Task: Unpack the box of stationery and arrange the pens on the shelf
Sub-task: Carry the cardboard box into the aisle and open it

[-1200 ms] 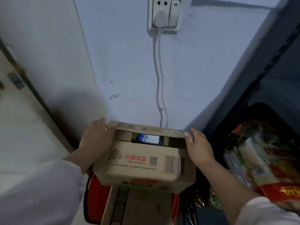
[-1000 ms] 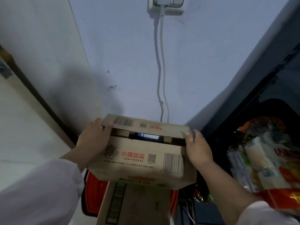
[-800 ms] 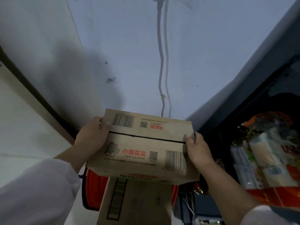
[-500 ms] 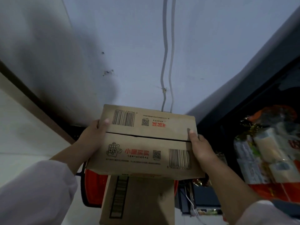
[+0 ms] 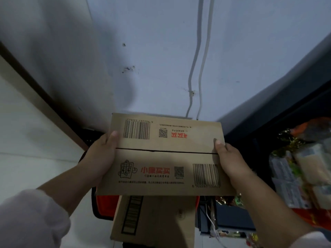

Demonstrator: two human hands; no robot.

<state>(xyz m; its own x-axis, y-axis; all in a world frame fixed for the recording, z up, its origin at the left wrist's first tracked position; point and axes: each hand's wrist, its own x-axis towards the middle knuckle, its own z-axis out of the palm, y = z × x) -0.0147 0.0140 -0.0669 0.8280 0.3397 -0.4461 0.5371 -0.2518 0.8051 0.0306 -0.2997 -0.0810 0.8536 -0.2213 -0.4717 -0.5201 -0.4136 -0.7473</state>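
I hold a brown cardboard box [image 5: 166, 154] in front of me with both hands. Its two top flaps lie flat and meet in a dark seam across the middle; barcodes, QR codes and red characters are printed on them. My left hand [image 5: 100, 158] grips the box's left end, thumb on the far flap. My right hand [image 5: 229, 158] grips the right end, thumb on top near the seam. The box's contents are hidden. No pens or shelf surface are in view.
Below the box lies another cardboard box [image 5: 154, 221] on a red and black object [image 5: 103, 206]. Two white cables [image 5: 197, 68] run down the pale wall. Packaged goods [image 5: 300, 172] fill a dark rack at the right. A brown door frame [image 5: 35, 90] slants at the left.
The box's top flaps, earlier ajar with a blue item showing inside, have been folded flat. My hands lifted the box and the view tilted down, taking the wall socket out of frame.
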